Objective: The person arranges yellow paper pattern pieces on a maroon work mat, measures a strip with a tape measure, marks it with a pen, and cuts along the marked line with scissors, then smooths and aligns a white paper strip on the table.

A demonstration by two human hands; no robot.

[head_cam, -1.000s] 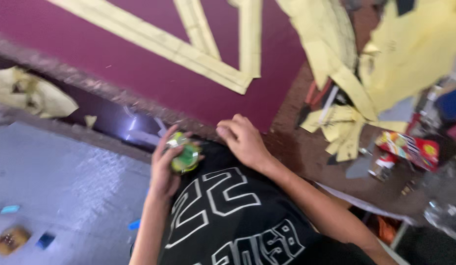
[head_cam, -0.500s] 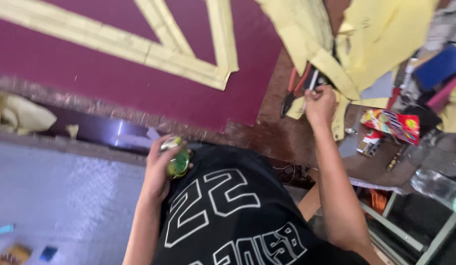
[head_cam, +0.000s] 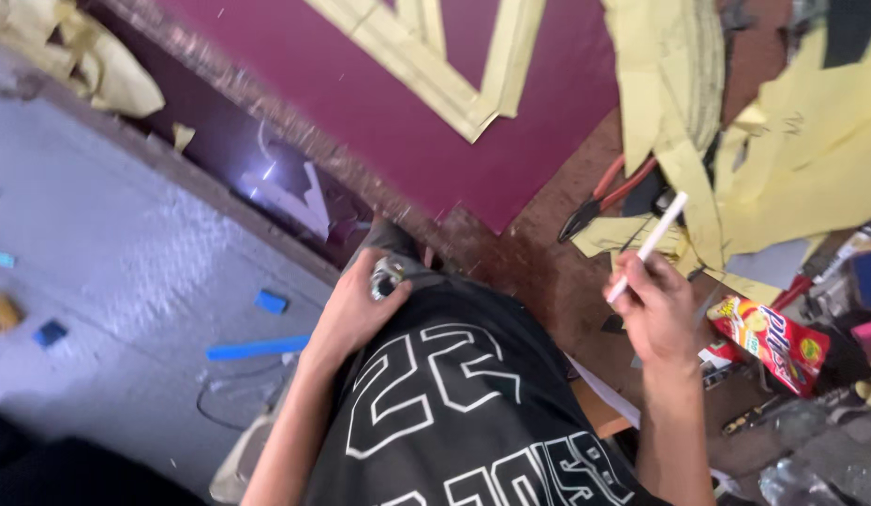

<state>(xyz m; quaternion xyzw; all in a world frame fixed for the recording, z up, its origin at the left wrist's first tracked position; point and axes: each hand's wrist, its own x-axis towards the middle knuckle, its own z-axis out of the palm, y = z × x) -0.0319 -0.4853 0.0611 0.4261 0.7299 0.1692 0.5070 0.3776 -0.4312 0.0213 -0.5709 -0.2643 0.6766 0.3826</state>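
While pressed against the black shirt [head_cam: 454, 412], left hand [head_cam: 353, 309] curled shut around a small shiny object [head_cam: 387, 277], too blurred to identify. Right hand [head_cam: 656, 314] closed on a thin white stick [head_cam: 647, 247], held slanting up and away above the brown tabletop [head_cam: 538, 281]. Just right of that hand, a red snack packet [head_cam: 768, 342]. Farther off, red-handled pliers [head_cam: 609, 192] beside yellow paper scraps [head_cam: 791, 141]. Beyond, a maroon board [head_cam: 407, 103] crossed with yellow tape strips [head_cam: 482, 75].
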